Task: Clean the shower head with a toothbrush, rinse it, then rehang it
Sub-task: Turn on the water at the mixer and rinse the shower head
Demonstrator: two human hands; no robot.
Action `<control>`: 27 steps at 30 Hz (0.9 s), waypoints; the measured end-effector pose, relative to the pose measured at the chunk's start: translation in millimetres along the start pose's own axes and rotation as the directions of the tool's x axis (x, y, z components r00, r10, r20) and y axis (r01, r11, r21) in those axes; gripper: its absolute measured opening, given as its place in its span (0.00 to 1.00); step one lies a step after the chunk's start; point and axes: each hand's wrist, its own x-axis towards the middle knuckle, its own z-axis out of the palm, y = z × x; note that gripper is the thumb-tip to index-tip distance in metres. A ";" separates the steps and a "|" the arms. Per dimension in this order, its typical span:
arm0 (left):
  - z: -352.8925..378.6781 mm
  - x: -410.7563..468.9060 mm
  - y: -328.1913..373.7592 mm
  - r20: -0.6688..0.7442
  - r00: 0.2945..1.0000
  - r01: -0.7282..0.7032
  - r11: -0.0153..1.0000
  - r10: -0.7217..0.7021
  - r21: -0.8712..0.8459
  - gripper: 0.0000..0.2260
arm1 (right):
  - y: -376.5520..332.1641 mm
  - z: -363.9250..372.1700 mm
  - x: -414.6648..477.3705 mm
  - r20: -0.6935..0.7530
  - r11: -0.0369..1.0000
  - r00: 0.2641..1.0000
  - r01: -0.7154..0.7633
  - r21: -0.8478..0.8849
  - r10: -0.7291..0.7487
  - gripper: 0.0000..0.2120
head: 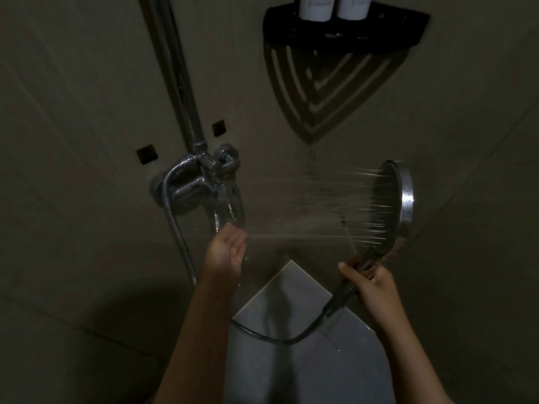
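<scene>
I grip the handle of the shower head point(406, 199) in my right hand point(370, 282), fingers and thumb curled round it just below the round head. It is up in the air by the right-hand wall, below the black corner shelf point(344, 35) and apart from both. Its long axis runs from the handle's lower end, low and to the left of my fist, up and to the right to the chrome-rimmed disc, so it stands steeply tilted, not quite upright. I see the disc almost edge-on. Its face points left, toward the chrome mixer tap point(201, 182) on the left wall.

Water spray point(315, 208) leaves the face in fine streaks, running left and slightly downward as far as my left hand point(226, 249). That hand lies open, palm turned toward the spray, fingers relaxed and holding nothing, just beneath the tap's lower end; whether it touches the metal I cannot tell.

A thin pale stem point(348, 234) rises from my right fist across the lower part of the face, too dim to identify.

The dark hose point(280, 337) leaves the handle's bottom and sags down and left over the pale floor tile point(291, 290). A chrome riser pipe point(175, 74) climbs from the tap. Two white bottles point(316, 7) stand side by side at the shelf's back corner.
</scene>
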 end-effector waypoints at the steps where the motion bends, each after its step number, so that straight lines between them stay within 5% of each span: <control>1: -0.4 0.4 0.2 0.000 1.000 -0.002 1.000 0.002 0.003 0.21 | 0.1 1.5 1.2 0.000 1.000 1.000 0.002 -0.002 -0.002 0.09; 27: 8.0 3.7 -3.5 -0.041 0.999 0.002 0.998 0.000 0.068 0.20 | 0.8 -29.2 14.0 -0.166 1.000 0.986 -0.018 0.016 0.020 0.03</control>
